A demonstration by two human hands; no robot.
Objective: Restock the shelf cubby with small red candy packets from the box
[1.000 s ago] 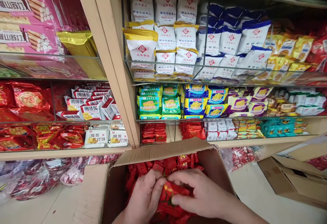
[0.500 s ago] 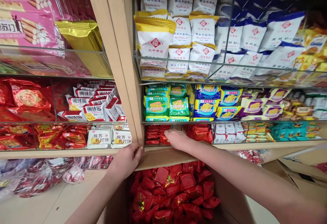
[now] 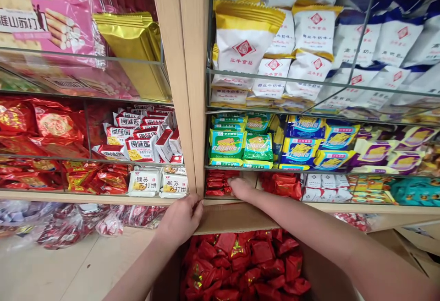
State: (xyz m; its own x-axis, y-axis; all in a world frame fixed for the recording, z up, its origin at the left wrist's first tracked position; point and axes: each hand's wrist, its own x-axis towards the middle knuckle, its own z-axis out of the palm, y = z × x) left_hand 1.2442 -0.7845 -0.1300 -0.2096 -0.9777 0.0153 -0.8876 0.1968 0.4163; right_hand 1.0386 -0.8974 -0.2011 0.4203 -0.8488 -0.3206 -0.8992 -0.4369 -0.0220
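Note:
My left hand (image 3: 183,217) is closed, fingers curled at the back left corner of the open cardboard box (image 3: 237,217), against the front edge of the shelf. My right hand (image 3: 243,188) reaches into a bottom shelf compartment. Its fingers are bent against a small stack of red wrapped snack packets (image 3: 217,183) on the compartment's left side; the fingertips are partly hidden. Below my arms the box holds a loose heap of red wrapped snacks (image 3: 245,264), some with gold print.
Wooden shelves with glass dividers hold green biscuit packs (image 3: 227,145), blue-and-yellow packs (image 3: 300,150) and white milk-flavour packets (image 3: 244,46). A wooden upright (image 3: 192,76) stands between the two shelf units. Plastic bags of goods (image 3: 68,223) lie under the left shelves. More cardboard (image 3: 405,250) is at right.
The view has shifted, so shelves and box appear farther right. My right hand remains at the red packets, and my left hand stays at the box corner.

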